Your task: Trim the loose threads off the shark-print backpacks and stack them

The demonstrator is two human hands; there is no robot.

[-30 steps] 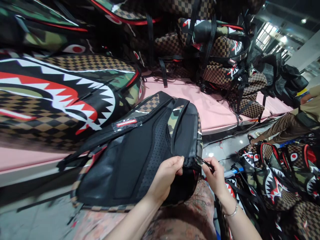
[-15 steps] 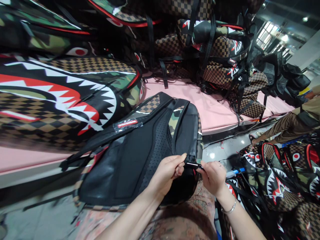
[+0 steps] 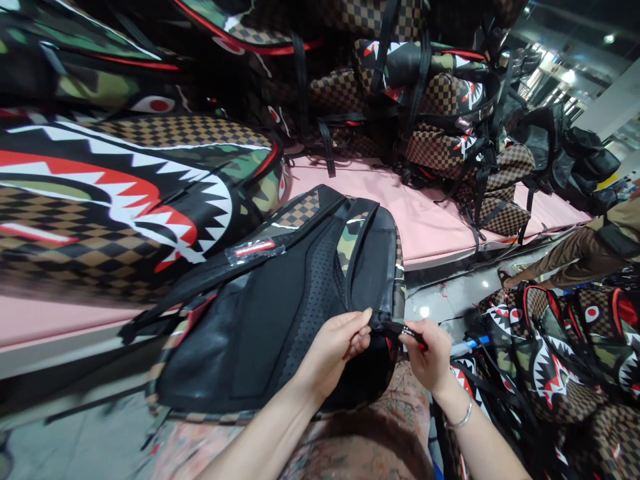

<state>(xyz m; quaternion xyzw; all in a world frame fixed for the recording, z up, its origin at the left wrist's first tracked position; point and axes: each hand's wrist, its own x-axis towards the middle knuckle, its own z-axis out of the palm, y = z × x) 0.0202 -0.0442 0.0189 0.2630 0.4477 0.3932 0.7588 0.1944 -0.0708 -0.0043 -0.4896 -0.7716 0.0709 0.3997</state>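
Against the pink-topped table (image 3: 430,230), the backpack (image 3: 270,333) rests over our lap (image 3: 370,443), left hand (image 3: 333,347) pinching its black webbing (image 3: 381,321), right hand (image 3: 433,353) gripping a small dark tool (image 3: 413,333) that could nick the fabric if our pinch slipped

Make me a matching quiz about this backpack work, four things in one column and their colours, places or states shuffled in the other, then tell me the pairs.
Things:
1. Left hand
2. Bracelet
3. Plastic-wrapped label
4. Tabletop

Descriptions:
A. Red and white, on a shoulder strap
B. Pink, under the piled bags
C. Pinching black material at the edge of the backpack
D. Silvery, around the wrist of the right hand

Pairs: 1-C, 2-D, 3-A, 4-B
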